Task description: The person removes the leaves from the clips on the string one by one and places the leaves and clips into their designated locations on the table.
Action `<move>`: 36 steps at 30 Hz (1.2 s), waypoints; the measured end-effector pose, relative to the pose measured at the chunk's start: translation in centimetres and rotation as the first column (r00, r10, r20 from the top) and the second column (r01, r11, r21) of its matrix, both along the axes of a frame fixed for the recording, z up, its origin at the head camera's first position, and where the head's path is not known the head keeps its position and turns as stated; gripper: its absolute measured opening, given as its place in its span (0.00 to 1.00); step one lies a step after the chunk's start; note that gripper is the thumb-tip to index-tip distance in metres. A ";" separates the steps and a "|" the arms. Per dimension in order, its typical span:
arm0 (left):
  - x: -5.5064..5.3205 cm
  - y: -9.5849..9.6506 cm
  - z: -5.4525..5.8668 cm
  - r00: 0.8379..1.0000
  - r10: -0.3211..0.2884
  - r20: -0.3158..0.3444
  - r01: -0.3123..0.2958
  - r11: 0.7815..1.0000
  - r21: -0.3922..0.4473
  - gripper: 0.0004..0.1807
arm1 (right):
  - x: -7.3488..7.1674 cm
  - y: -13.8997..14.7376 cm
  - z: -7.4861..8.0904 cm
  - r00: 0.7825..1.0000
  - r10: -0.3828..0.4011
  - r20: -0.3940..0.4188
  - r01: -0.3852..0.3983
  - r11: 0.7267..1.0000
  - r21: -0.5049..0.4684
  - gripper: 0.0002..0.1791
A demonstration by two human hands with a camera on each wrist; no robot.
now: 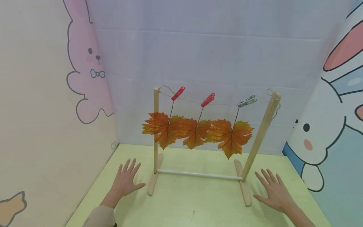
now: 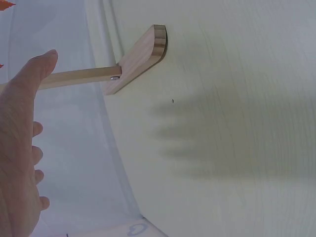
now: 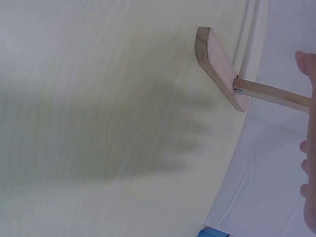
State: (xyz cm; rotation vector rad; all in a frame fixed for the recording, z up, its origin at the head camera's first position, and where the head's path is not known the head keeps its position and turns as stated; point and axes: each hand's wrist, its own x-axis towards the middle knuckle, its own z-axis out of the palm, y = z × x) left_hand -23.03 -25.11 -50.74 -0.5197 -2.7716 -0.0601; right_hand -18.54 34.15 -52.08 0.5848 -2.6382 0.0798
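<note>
Left hand (image 1: 126,182) spread wide, thumb out, on the outer side of the left foot (image 1: 152,185) of a wooden stand (image 1: 261,135), near it but apart. Right hand (image 1: 273,190) likewise wide, fingers fanned, just outside the right foot (image 1: 245,194). Stand sits on the table (image 1: 187,205), between and slightly beyond both hands; leaves (image 1: 196,133) hang from its string (image 1: 222,104) higher up, well apart from either hand. Head view alone gives string and clips; left wrist view catches only orange scraps of leaf at its edge, but shows a screw (image 2: 115,77) at the foot joint and finger shadows on the table. Count: three leaves, two red clips (image 1: 207,100), one grey clip (image 1: 247,101), two posts, two feet, one white rod (image 1: 198,174).
</note>
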 end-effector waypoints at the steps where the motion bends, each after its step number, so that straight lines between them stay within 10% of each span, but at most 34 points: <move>1: 0.0 0.0 0.1 1.000 -0.001 0.011 0.001 1.000 0.006 0.47 | 0.0 0.0 0.1 1.000 0.004 -0.001 -0.004 1.000 -0.001 0.44; 36: -1.1 0.7 2.3 0.996 -0.058 0.061 0.042 0.971 0.235 0.40 | -1.1 -2.8 3.8 0.991 0.115 -0.061 -0.123 0.982 -0.144 0.40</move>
